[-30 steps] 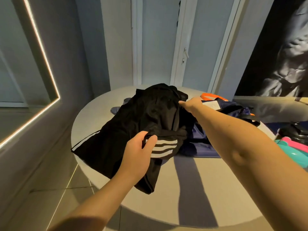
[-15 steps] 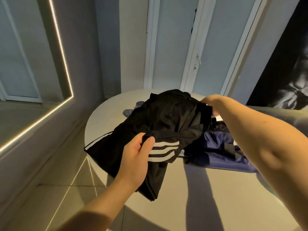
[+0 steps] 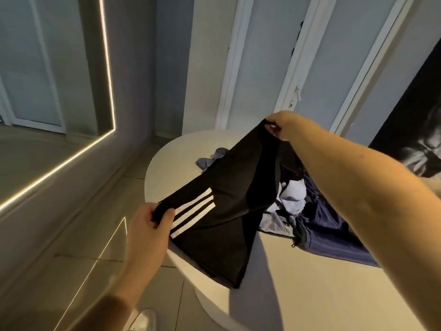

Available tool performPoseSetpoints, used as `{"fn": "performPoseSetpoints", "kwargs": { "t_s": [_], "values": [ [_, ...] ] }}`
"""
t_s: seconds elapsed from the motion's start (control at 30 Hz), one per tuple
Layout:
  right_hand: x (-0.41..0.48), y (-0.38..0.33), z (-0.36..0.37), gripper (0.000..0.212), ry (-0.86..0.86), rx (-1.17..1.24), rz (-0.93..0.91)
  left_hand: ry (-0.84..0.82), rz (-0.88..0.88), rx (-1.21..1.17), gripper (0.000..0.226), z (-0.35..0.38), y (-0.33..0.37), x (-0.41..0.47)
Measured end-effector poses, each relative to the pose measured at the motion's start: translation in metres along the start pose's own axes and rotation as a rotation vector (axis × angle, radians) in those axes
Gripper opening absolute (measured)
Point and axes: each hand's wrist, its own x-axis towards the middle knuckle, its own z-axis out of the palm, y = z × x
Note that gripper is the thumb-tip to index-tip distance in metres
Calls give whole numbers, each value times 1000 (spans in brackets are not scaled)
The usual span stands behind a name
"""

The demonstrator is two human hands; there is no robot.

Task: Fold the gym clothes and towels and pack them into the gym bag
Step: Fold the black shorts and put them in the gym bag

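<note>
A black sports garment (image 3: 229,211) with three white stripes hangs stretched in the air above the round white table (image 3: 298,295). My left hand (image 3: 149,229) grips its near left corner, close to the stripes. My right hand (image 3: 284,124) pinches the far upper corner, raised higher. The cloth's lower end dangles over the table's left edge. Under it lie a navy blue garment (image 3: 334,225), a pale grey piece (image 3: 294,199) and another grey cloth (image 3: 210,160) further back. No gym bag is visible in this frame.
The table's left rim (image 3: 152,168) borders a tiled floor (image 3: 95,259). A mirror with a lit strip (image 3: 107,68) covers the left wall. White doors (image 3: 274,56) stand behind the table. A dark poster (image 3: 417,139) hangs at right. A shoe (image 3: 143,321) shows at the bottom.
Both hands have lifted the black garment off the pile and pulled it taut between them. The right hand rose; the left moved down-left. The view swung left, so the bag left the frame.
</note>
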Motion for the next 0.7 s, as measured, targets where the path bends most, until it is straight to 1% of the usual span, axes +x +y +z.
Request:
{"fn": "performPoseSetpoints", "kwargs": {
  "t_s": [0.07, 0.1, 0.13, 0.2, 0.23, 0.3, 0.33, 0.4, 0.47, 0.5, 0.6, 0.67, 0.7],
  "values": [
    [12, 22, 25, 7, -22, -57, -44, 9, 15, 162, 14, -7, -24, 14],
    [16, 36, 34, 15, -41, -135, -73, 7, 33, 271, 20, -9, -36, 20],
    [22, 51, 40, 27, -68, -259, -102, 1, 41, 367, 29, -11, -46, 25],
    [23, 78, 48, 45, -142, -622, -186, -29, 47, 459, 49, -13, -58, 31],
    [21, 89, 51, 48, -181, -782, -236, -51, 71, 476, 57, -13, -62, 33],
    [18, 104, 55, 46, -222, -961, -356, -82, 165, 515, 66, -12, -67, 35],
    [14, 108, 56, 43, -215, -992, -424, -92, 212, 537, 67, -13, -68, 37],
    [-6, 113, 58, 38, -173, -984, -560, -127, 260, 581, 61, -15, -68, 41],
    [-38, 121, 56, 34, -143, -955, -641, -182, 303, 613, 51, -17, -67, 46],
    [-60, 128, 53, 32, -157, -951, -675, -202, 328, 609, 47, -18, -66, 49],
    [-128, 162, 36, 30, -273, -1000, -737, -220, 387, 601, 43, -22, -66, 57],
    [-170, 192, 20, 28, -312, -1061, -732, -232, 410, 607, 45, -25, -62, 60],
    [-189, 207, 11, 32, -327, -1089, -726, -246, 420, 602, 45, -25, -59, 60]
  ]
}}
